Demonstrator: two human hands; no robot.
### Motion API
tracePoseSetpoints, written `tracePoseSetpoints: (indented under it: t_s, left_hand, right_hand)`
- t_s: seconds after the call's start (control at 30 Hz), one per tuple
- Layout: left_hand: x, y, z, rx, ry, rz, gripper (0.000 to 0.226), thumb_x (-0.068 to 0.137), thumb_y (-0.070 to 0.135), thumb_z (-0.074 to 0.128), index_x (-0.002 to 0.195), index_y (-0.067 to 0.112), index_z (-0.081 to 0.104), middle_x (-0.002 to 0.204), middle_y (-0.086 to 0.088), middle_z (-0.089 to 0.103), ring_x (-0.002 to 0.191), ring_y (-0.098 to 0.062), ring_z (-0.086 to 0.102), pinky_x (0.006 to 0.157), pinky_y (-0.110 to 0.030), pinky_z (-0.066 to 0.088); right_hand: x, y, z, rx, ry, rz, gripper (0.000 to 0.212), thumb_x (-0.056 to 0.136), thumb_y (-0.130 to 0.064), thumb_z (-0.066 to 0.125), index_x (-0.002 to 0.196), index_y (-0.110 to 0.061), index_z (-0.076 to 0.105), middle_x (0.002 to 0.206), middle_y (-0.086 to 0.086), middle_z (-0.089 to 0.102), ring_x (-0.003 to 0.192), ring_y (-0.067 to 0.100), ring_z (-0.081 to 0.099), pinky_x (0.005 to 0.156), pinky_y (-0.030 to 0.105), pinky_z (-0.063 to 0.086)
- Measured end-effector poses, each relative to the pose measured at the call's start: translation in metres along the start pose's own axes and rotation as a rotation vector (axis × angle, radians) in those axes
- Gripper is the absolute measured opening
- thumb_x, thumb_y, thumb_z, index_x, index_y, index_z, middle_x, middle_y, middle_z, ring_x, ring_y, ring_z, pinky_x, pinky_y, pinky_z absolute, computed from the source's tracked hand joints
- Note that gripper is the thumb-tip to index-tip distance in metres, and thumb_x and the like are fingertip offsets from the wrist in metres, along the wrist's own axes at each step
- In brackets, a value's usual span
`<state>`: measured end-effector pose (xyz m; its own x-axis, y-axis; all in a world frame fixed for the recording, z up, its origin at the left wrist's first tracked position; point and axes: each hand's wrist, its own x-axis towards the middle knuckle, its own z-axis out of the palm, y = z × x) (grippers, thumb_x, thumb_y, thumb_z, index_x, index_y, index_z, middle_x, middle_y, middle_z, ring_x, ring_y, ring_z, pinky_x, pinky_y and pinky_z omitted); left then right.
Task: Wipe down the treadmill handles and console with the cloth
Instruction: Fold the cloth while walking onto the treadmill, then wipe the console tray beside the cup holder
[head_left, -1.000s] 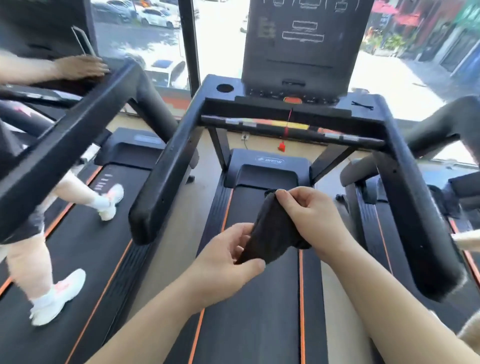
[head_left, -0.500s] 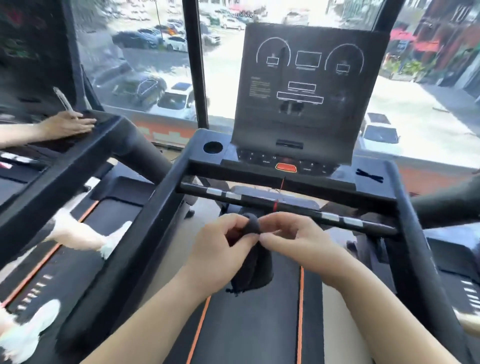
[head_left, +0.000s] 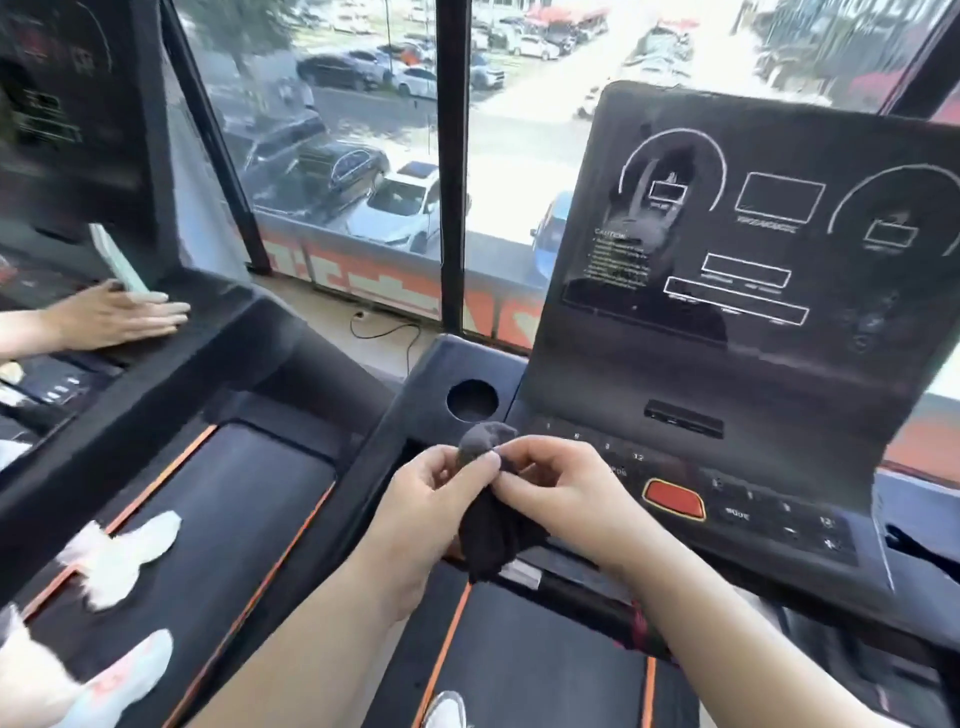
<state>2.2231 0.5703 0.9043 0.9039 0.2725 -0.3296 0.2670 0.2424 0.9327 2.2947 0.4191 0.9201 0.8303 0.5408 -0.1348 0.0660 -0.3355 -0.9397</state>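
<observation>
A dark cloth (head_left: 488, 525) hangs bunched between both my hands, just in front of the treadmill console's (head_left: 727, 291) lower left corner. My left hand (head_left: 431, 499) pinches the cloth's upper fold from the left. My right hand (head_left: 550, 488) pinches it from the right, fingertips meeting the left ones. The console's dark screen tilts up behind, with a button panel and a red stop button (head_left: 674, 499) under it. The left handle (head_left: 322, 519) runs down towards me; the right handle is mostly out of frame.
A round cup holder (head_left: 471, 400) sits left of the console. On the neighbouring treadmill (head_left: 156, 395) at left another person walks in white shoes (head_left: 130, 556), a hand (head_left: 114, 314) resting on its rail. A window with parked cars fills the background.
My view has risen and closed in on the console. Both hands lifted the cloth from above the belt up to the console's front edge and gathered it into a tighter bunch.
</observation>
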Motion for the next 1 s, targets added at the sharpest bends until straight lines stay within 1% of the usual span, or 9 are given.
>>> tracePoseSetpoints:
  t_s: [0.07,0.2,0.33,0.47,0.63,0.77,0.83,0.9,1.0]
  left_hand:
    - [0.033,0.006,-0.007,0.028,0.052,0.013,0.005,0.097,0.019,0.069,0.098,0.018,0.074,0.101,-0.012,0.077,0.097,-0.027,0.075,0.082,-0.044,0.059]
    - [0.09,0.026,-0.025,0.127,0.124,0.012,0.013,0.1,0.009,0.061,0.099,0.018,0.07,0.091,-0.004,0.077,0.092,-0.026,0.075,0.068,-0.041,0.061]
    - [0.139,0.057,-0.041,0.518,0.208,0.191,0.011,0.101,0.017,0.059,0.106,0.026,0.062,0.097,0.005,0.074,0.096,-0.011,0.069,0.088,-0.037,0.056]
    - [0.174,0.08,-0.03,1.035,0.265,0.428,0.014,0.099,0.023,0.058,0.112,0.023,0.054,0.114,-0.001,0.066,0.105,-0.03,0.062,0.086,-0.048,0.051]
    - [0.211,0.024,-0.005,1.415,0.076,0.241,0.043,0.1,0.047,0.05,0.138,0.027,0.048,0.16,0.001,0.035,0.145,-0.021,0.037,0.105,-0.044,0.047]
    - [0.24,-0.014,-0.024,1.584,-0.065,0.329,0.047,0.098,0.036,0.045,0.138,0.016,0.059,0.151,-0.012,0.053,0.142,-0.031,0.046,0.11,-0.048,0.045]
    - [0.253,-0.03,-0.03,1.647,-0.196,0.377,0.059,0.098,0.039,0.029,0.151,0.02,0.046,0.161,-0.01,0.041,0.15,-0.03,0.034,0.121,-0.051,0.029]
    - [0.267,-0.031,-0.032,1.664,-0.288,0.372,0.066,0.099,0.048,0.011,0.161,0.029,0.02,0.171,0.001,0.009,0.158,-0.021,0.005,0.127,-0.047,0.004]
    - [0.305,-0.016,-0.032,1.71,-0.237,0.404,0.066,0.1,0.056,0.001,0.162,0.035,0.004,0.171,0.005,-0.005,0.157,-0.017,-0.01,0.127,-0.045,-0.006]
  right_hand:
    - [0.031,0.004,-0.006,-0.005,-0.011,0.04,0.016,0.094,-0.018,0.067,0.104,-0.026,0.078,0.086,-0.008,0.078,0.074,0.004,0.068,0.068,0.017,0.053]
    - [0.093,0.033,-0.032,-0.199,0.24,0.068,0.016,0.095,-0.019,0.064,0.098,-0.028,0.076,0.069,-0.014,0.067,0.061,-0.002,0.056,0.066,0.018,0.046]
    - [0.142,0.059,-0.05,-0.477,0.244,-0.063,0.019,0.094,-0.018,0.063,0.108,-0.025,0.073,0.109,-0.014,0.064,0.099,0.001,0.061,0.092,0.024,0.05]
    - [0.179,0.075,-0.06,-0.704,0.133,-0.156,0.032,0.094,-0.029,0.063,0.125,-0.024,0.068,0.143,-0.008,0.052,0.135,0.011,0.043,0.106,0.026,0.042]
    - [0.197,0.088,-0.063,-0.767,0.112,-0.237,0.038,0.09,-0.027,0.067,0.127,-0.018,0.068,0.147,-0.003,0.05,0.141,0.012,0.038,0.111,0.029,0.044]
    - [0.194,0.105,-0.054,-0.885,0.135,-0.29,0.041,0.083,-0.025,0.076,0.122,-0.013,0.07,0.147,0.003,0.054,0.143,0.02,0.043,0.111,0.036,0.046]
    - [0.19,0.112,-0.05,-0.969,0.176,-0.286,0.05,0.08,-0.028,0.08,0.125,-0.009,0.068,0.15,0.007,0.052,0.144,0.025,0.043,0.114,0.04,0.044]
    - [0.185,0.117,-0.047,-1.031,0.228,-0.279,0.056,0.082,-0.031,0.078,0.13,-0.006,0.065,0.153,0.009,0.05,0.146,0.027,0.042,0.116,0.041,0.04]
    - [0.183,0.123,-0.046,-1.101,0.231,-0.282,0.055,0.09,-0.035,0.068,0.135,-0.005,0.061,0.16,0.008,0.042,0.15,0.025,0.033,0.119,0.042,0.036]
